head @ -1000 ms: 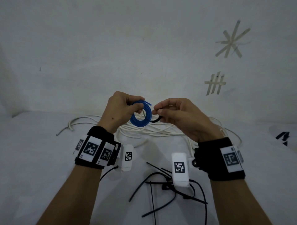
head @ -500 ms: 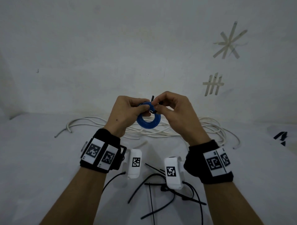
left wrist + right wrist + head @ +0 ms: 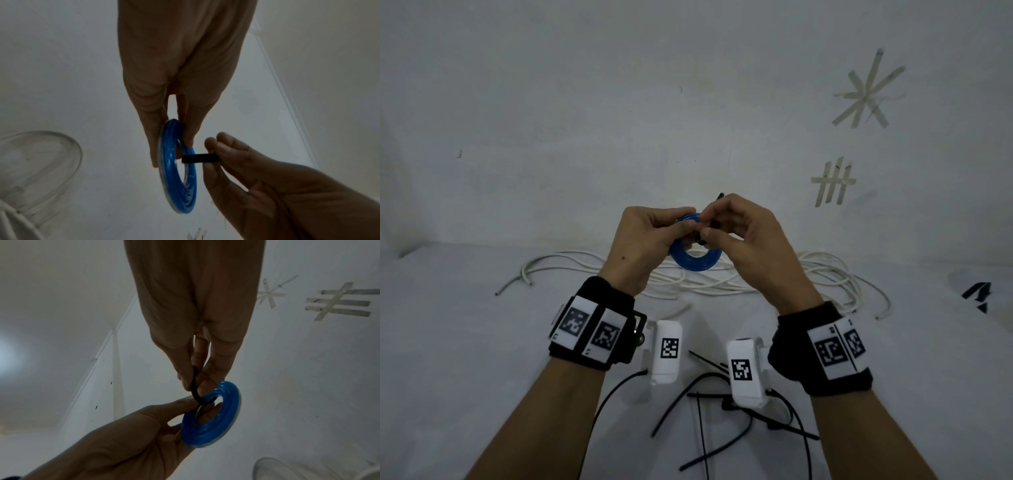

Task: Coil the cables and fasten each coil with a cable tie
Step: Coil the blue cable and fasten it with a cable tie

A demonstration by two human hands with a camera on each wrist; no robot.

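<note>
A small blue cable coil (image 3: 695, 262) is held up in the air over the table. My left hand (image 3: 654, 236) pinches its upper rim between thumb and fingers, as the left wrist view shows on the blue coil (image 3: 177, 165). A black cable tie (image 3: 200, 158) passes through the coil's hole. My right hand (image 3: 736, 233) pinches that tie just right of the coil; the right wrist view shows the black tie (image 3: 195, 386) running from my fingers into the blue coil (image 3: 211, 417). One end of the tie (image 3: 719, 196) sticks up above my right fingers.
A loose white cable (image 3: 722, 274) lies spread across the table behind my hands. Several black cable ties (image 3: 709, 404) lie scattered on the table below my wrists. Tape marks (image 3: 866, 92) are stuck on the wall at the right.
Both hands rose and came together. The coil turned to face the camera, and the tie, first held beside the coil, now goes through its hole.
</note>
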